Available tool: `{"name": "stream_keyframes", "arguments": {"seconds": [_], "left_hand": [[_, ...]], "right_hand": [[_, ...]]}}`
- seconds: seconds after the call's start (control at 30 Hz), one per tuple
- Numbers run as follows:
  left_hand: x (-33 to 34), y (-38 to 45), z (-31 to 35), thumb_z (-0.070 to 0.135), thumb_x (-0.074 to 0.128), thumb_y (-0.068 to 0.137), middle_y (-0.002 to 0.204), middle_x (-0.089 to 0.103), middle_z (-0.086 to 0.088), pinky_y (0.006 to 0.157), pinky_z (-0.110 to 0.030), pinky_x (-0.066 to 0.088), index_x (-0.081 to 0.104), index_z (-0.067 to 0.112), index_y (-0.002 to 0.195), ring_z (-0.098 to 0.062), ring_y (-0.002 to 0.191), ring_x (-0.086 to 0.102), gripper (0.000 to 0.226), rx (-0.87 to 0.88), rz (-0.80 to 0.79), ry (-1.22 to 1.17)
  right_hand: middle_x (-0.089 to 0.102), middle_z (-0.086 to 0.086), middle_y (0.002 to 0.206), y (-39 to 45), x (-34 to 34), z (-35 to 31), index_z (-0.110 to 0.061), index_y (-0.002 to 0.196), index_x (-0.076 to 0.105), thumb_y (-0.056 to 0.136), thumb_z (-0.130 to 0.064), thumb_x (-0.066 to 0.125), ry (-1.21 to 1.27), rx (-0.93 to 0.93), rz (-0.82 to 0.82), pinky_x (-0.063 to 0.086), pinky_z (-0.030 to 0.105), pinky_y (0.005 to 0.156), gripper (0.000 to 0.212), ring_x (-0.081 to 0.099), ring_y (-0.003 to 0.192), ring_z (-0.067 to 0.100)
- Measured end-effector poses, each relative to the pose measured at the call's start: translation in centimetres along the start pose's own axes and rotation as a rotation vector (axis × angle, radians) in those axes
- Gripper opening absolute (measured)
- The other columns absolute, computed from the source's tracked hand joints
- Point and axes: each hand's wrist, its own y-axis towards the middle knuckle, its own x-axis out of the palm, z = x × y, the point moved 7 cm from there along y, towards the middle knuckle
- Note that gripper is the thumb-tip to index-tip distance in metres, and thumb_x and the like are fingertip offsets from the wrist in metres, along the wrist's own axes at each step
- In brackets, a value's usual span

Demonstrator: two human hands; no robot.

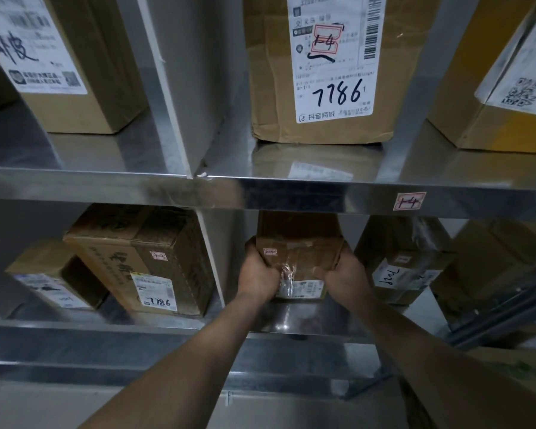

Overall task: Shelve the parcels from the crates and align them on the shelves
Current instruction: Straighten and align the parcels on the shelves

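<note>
Two hands hold one small brown box (300, 252) on the lower shelf (310, 320). The left hand (259, 274) grips its left front corner and the right hand (342, 275) grips its right front corner. The fingers curl around the edges, so both hands are clamped on the box, one on each side, with the box between them. Both arms reach forward and a little up into the shelf, nearly straight.

The box sits just to the right of the white wall (212, 261) that splits the shelf. Its front seems tipped down, but I cannot tell if its bottom lies flat.

Things could go wrong here. If the hands push crooked, the box may turn and not line up with the other boxes. It may bump the next box (399, 267) on the right, which already looks tilted, and knock it more. If the hands let go too soon, the box may slide off the shiny front edge. The clear tape (287, 275) on the front looks loose and could catch on a finger. The shelf above (291, 193) hangs low, so a knuckle might scrape it.
</note>
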Motion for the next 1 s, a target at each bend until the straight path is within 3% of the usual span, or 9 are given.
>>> {"name": "stream_keyframes", "arguments": {"seconds": [0.2,0.3,0.4,0.5,0.63,0.73,0.83,0.9,1.0], "left_hand": [[-0.2,-0.4,0.2,0.005,0.065,0.088,0.108,0.059,0.004,0.092,-0.027,0.044,0.041,0.017,0.141,-0.024,0.117,0.058,0.06,0.001,-0.021,0.008],[-0.5,-1.1,0.2,0.009,0.069,0.088,0.13,0.06,-0.005,0.104,-0.034,0.046,0.025,0.017,0.153,-0.026,0.126,0.055,0.079,0.027,-0.033,0.039],[-0.8,-1.9,0.1,0.016,0.073,0.085,0.143,0.053,-0.008,0.11,-0.042,0.044,0.012,0.021,0.156,-0.028,0.131,0.051,0.094,0.053,-0.042,0.075],[-1.1,-3.0,0.2,0.015,0.074,0.085,0.15,0.044,-0.007,0.112,-0.037,0.04,0.004,0.021,0.158,-0.026,0.137,0.045,0.101,0.083,-0.064,0.094],[-1.8,-4.9,0.6,0.012,0.078,0.08,0.141,0.046,-0.003,0.101,-0.029,0.042,0.022,0.02,0.152,-0.023,0.129,0.051,0.091,0.177,-0.062,0.124],[-1.9,-6.7,0.6,0.017,0.08,0.079,0.15,0.032,-0.003,0.104,-0.028,0.038,0.014,0.022,0.155,-0.024,0.133,0.045,0.101,0.224,-0.098,0.196],[-1.7,-8.3,0.2,0.028,0.081,0.076,0.162,0.013,-0.004,0.113,-0.036,0.034,0.006,0.028,0.157,-0.027,0.145,0.031,0.11,0.276,-0.138,0.253],[-1.7,-9.3,-0.4,0.031,0.079,0.077,0.165,0.002,-0.004,0.117,-0.037,0.028,0.007,0.028,0.157,-0.028,0.151,0.018,0.108,0.284,-0.175,0.285],[-2.0,-11.0,-0.6,0.045,0.074,0.074,0.165,0.001,-0.002,0.117,-0.042,0.033,0.021,0.03,0.155,-0.029,0.15,0.02,0.098,0.325,-0.194,0.329]], "right_hand": [[0.064,0.0,0.126,-0.2,0.1,0.1,-0.022,0.141,0.045,0.088,-0.012,0.073,-0.017,0.007,-0.004,0.04,0.028,0.091,0.061,0.058,0.121,0.024],[0.063,0.0,0.13,-0.5,0.0,-0.1,-0.027,0.147,0.037,0.086,-0.021,0.076,-0.018,0.008,0.015,0.042,0.029,0.092,0.073,0.058,0.121,0.026],[0.059,0.002,0.136,-1.3,-0.4,-0.3,-0.031,0.153,0.023,0.08,-0.041,0.081,-0.007,0.019,0.049,0.047,0.04,0.1,0.094,0.057,0.124,0.03],[0.056,0.004,0.141,-2.8,-0.8,-0.3,-0.031,0.156,0.016,0.079,-0.04,0.082,-0.02,0.018,0.077,0.046,0.038,0.101,0.101,0.054,0.128,0.029],[0.054,0.003,0.143,-5.3,-1.2,-0.2,-0.03,0.157,0.015,0.08,-0.024,0.082,-0.078,-0.031,0.118,0.042,0.031,0.097,0.102,0.054,0.129,0.026],[0.055,-0.006,0.14,-7.7,-1.2,-0.6,-0.037,0.154,0.02,0.073,-0.039,0.086,-0.108,-0.068,0.126,0.048,0.033,0.097,0.104,0.055,0.123,0.016],[0.049,-0.008,0.145,-9.8,-1.4,0.0,-0.042,0.153,0.021,0.063,-0.061,0.08,-0.149,-0.053,0.126,0.05,0.047,0.103,0.109,0.052,0.129,0.018],[0.046,-0.006,0.147,-11.1,-1.7,0.3,-0.041,0.153,0.022,0.066,-0.059,0.077,-0.216,-0.052,0.125,0.049,0.049,0.104,0.105,0.05,0.131,0.019],[0.036,0.002,0.155,-13.0,-2.1,0.5,-0.039,0.156,0.018,0.069,-0.057,0.071,-0.308,-0.046,0.138,0.043,0.051,0.109,0.104,0.043,0.138,0.025]]}}
